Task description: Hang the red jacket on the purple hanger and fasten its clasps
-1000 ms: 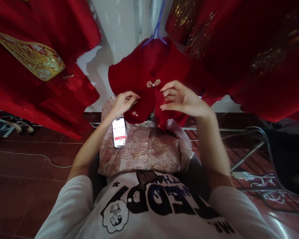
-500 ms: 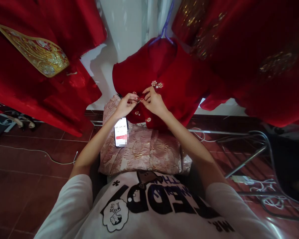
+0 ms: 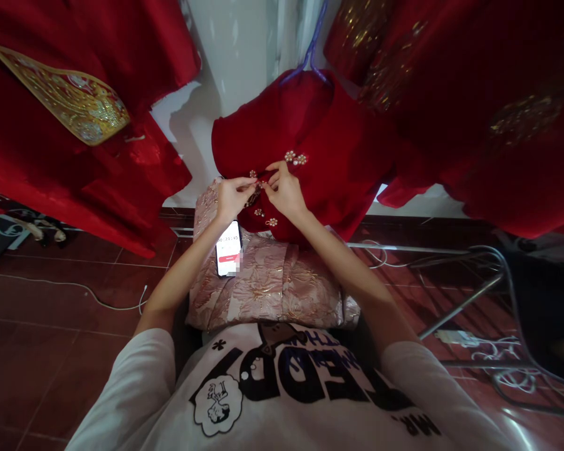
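Note:
A red short-sleeved jacket (image 3: 343, 169) hangs on a purple hanger (image 3: 311, 53), its lower part reaching down over my lap. Flower-shaped beaded buttons (image 3: 296, 158) run down its front; the upper pair sits side by side. Below my fingers, two flower buttons (image 3: 266, 218) lie apart from each other. My left hand (image 3: 234, 197) is closed in a pinch at the jacket's front edge, on a flower button partly hidden by the fingertips. From the other side my right hand (image 3: 286, 191) pinches at the same fastening, thumb and forefinger nearly meeting the left fingertips.
Pink brocade cloth (image 3: 263, 282) covers my lap, with a phone (image 3: 229, 247) showing a timer on it. Red garments with gold embroidery (image 3: 82, 103) hang on both sides. A metal-framed chair (image 3: 512, 300) and white cables (image 3: 507, 369) are at the right.
Both hands have shifted slightly left, still pinching at the same place. The lower right flower button has moved left and slightly up with the cloth.

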Demonstrator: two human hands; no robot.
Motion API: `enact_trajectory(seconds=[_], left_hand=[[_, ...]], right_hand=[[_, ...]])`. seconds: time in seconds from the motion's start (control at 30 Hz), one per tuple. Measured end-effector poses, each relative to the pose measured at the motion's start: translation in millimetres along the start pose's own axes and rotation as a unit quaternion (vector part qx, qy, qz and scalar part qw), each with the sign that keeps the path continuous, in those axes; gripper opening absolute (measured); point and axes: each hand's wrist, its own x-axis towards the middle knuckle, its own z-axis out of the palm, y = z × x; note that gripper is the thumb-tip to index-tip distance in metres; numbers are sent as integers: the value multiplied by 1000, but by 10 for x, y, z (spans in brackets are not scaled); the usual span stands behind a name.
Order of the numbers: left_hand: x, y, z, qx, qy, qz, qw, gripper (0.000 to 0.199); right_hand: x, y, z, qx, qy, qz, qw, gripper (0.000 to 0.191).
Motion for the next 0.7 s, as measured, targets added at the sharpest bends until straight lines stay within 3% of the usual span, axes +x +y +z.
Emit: enact_trajectory(seconds=[0.2, 0.4, 0.57, 0.7], left_hand=[[76, -19, -5, 12, -11, -5, 1000, 18], [176, 45, -100, 8, -92, 31, 995, 19], [107, -60, -143, 4, -129, 7, 992, 28], [-136, -137, -156, 118, -213, 43, 969, 16]], right_hand=[[5, 18, 24, -10, 9, -3, 1000, 34], [24, -15, 31, -13, 17, 0, 1000, 29], [-54, -33, -160, 47, -33, 8, 998, 18], [-257, 17, -394, 50, -87, 7, 995, 7]])
